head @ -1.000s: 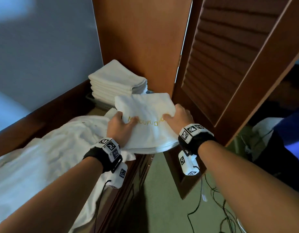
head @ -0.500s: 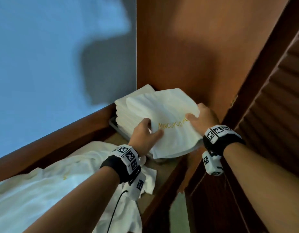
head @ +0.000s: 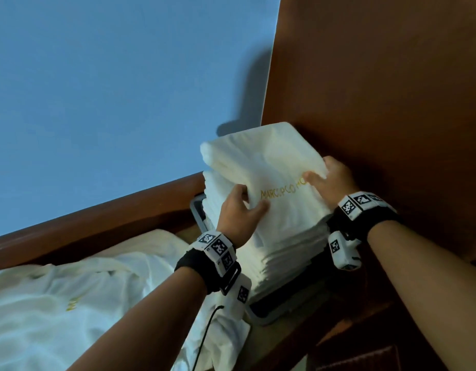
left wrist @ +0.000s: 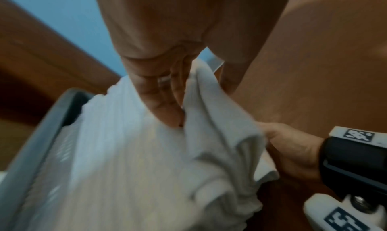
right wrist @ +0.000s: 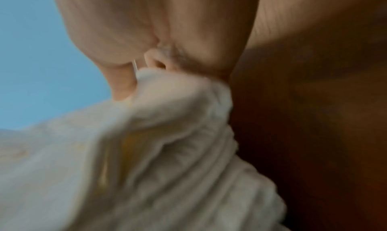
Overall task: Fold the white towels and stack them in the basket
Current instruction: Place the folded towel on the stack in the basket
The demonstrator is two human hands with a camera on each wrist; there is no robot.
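A folded white towel [head: 269, 167] with gold lettering lies on top of the stack of folded towels [head: 287, 253] in the grey basket [head: 263, 314]. My left hand [head: 241, 210] grips its near left edge, thumb on top. At the near right edge my right hand [head: 329, 180] pinches it. In the left wrist view my fingers [left wrist: 165, 105] sit under a fold of the towel [left wrist: 217, 123], beside the basket rim [left wrist: 37, 135] and stack [left wrist: 117, 151]. The right wrist view shows bunched towel cloth [right wrist: 180, 122] held at my fingertips.
Unfolded white towels [head: 71, 303] lie heaped on the wooden surface at the left. A wooden cabinet wall [head: 378, 89] rises right behind the basket, and a wooden rail [head: 97, 218] runs under the blue wall [head: 111, 89]. The surface's front edge [head: 338, 333] drops off at lower right.
Both hands carried the folded towel up and forward from above the heap onto the top of the stack in the basket. The head view swung left, off the louvred door.
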